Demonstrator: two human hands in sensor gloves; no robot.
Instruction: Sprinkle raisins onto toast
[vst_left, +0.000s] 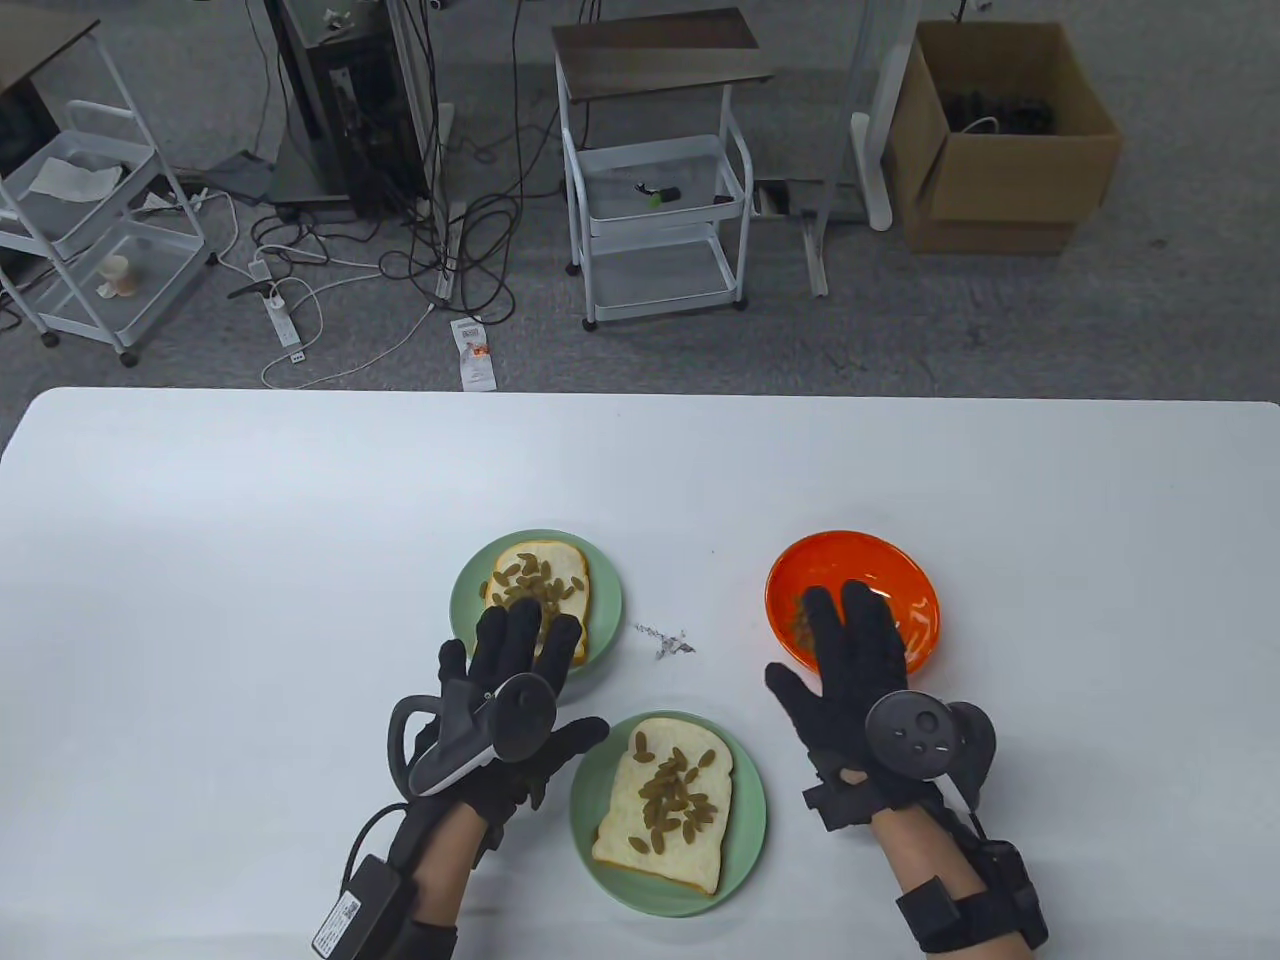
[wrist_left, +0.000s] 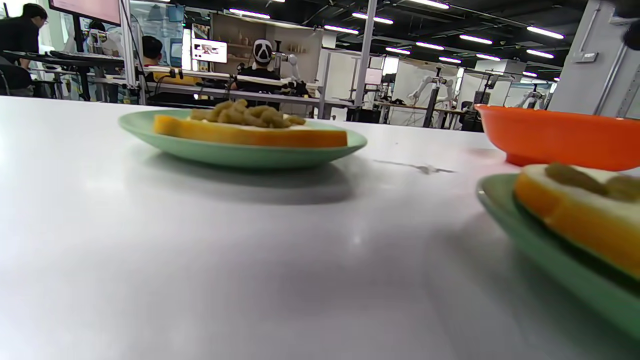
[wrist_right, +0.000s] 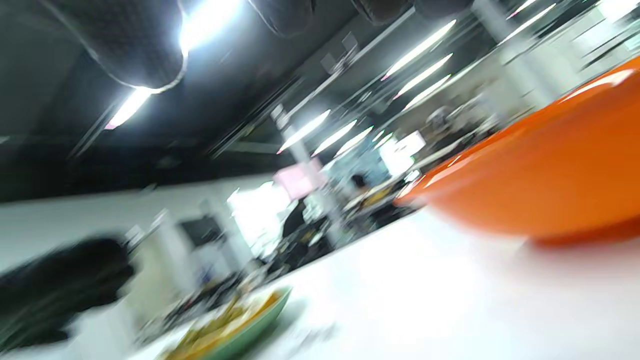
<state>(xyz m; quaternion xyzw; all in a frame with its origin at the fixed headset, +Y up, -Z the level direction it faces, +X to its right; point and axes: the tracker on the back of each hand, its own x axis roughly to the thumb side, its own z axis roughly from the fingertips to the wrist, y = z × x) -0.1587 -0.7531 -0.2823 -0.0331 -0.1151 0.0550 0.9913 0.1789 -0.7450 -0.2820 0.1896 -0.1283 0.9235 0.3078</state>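
Right hand (vst_left: 850, 660) spread flat, fingers reaching over the near rim of the orange bowl (vst_left: 853, 560); raisins (vst_left: 802, 622) lie just left of its fingertips. Left hand (vst_left: 515, 665) spread, holding nothing, fingertips over the far toast (vst_left: 535, 585). Near toast (vst_left: 672, 800) sits between both wrists

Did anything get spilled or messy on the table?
Nearly nothing. A little scatter of dark specks lies on the white table between the far green plate and the orange bowl. I can't tell what they are. No raisins appear off the plates.
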